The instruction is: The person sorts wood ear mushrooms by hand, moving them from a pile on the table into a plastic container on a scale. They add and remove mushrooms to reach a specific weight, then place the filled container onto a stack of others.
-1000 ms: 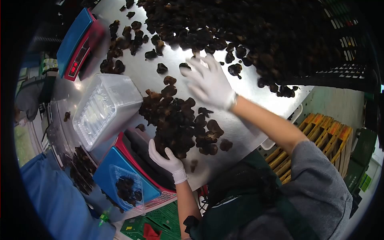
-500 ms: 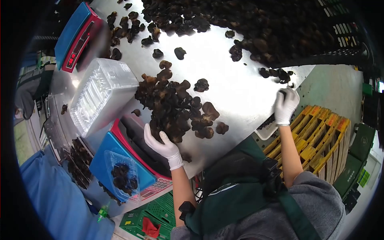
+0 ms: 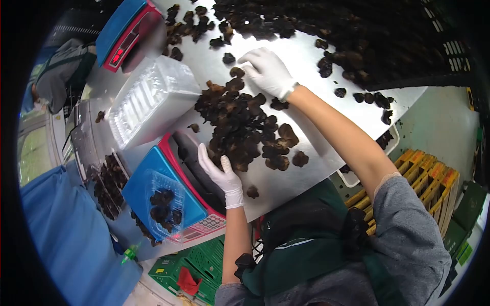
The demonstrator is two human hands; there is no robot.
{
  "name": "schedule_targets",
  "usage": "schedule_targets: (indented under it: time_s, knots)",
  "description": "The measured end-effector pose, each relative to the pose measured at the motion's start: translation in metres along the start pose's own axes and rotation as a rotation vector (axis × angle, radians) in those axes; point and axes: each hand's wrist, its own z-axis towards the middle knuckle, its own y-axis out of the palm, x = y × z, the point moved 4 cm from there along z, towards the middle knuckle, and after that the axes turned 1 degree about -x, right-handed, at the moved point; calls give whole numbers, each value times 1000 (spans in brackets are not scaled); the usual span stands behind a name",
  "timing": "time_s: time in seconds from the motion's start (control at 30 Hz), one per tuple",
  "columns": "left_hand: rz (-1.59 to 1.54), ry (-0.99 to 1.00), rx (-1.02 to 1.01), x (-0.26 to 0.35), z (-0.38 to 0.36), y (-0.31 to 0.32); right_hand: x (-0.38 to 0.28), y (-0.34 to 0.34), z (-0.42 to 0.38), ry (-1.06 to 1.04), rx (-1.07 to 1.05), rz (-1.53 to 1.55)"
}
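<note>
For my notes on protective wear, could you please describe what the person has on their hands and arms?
Both hands wear thin white disposable gloves that end at the wrist: the left hand and the right hand. The forearms are bare. The right arm has a grey sleeve pushed up past the elbow. A dark green apron covers the chest.

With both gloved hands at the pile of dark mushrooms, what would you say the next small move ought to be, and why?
Probably the left hand should scoop a few mushrooms from the pile toward the clear tray on the blue scale. That hand rests at the pile's near edge beside the scale, and the tray looks only partly filled. The right hand sits at the far edge.
</note>
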Motion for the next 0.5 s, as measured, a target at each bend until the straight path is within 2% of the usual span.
schedule_targets:
  time_s: [0.03,0.1,0.17,0.2,0.23,0.3,0.37,0.43,0.5]
  knots:
    - [-23,4,-14,0,1,0,-7,21,15,-33,-157,17]
    - [-84,-7,-6,2,7,3,-30,45,20,-160,-261,-124]
    - [-67,10,-13,3,21,9,-48,68,12,-197,-215,-280]
    - [-5,24,-49,3,29,13,-51,78,5,-244,-300,-262]
    - [55,36,-85,3,36,16,-62,73,-2,-231,-293,-201]
    - [35,67,-172,11,48,19,-67,50,-13,-66,-656,-4]
    - [-128,-35,-248,10,41,19,-56,37,-42,-223,-647,184]
    - [-219,-91,-246,11,26,12,-55,3,-61,-19,-706,314]
    - [-29,23,-274,17,13,2,-55,-26,-75,-54,-658,150]
